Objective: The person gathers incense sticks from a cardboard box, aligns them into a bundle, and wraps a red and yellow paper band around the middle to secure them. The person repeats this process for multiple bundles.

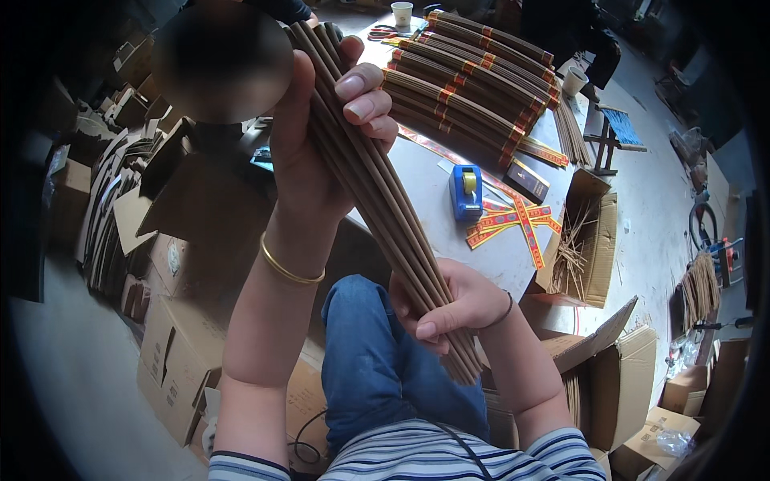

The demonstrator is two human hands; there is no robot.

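Note:
A loose bundle of long, thin brown incense sticks slants across the view, from upper left down to lower right. My left hand, raised high, wraps its fingers and thumb round the upper part. Lower down, my right hand is closed round the bundle near its bottom end, thumb lying over the front. Beyond the sticks is a white table with a blue tape dispenser and several red and yellow paper strips. Farther back on it lie stacked incense bundles, banded in red and gold.
A dark small box and scissors lie on the table; paper cups stand near its far side. Beside it, a carton holds loose sticks. Open cardboard boxes flank me. Another person is partly visible at the back.

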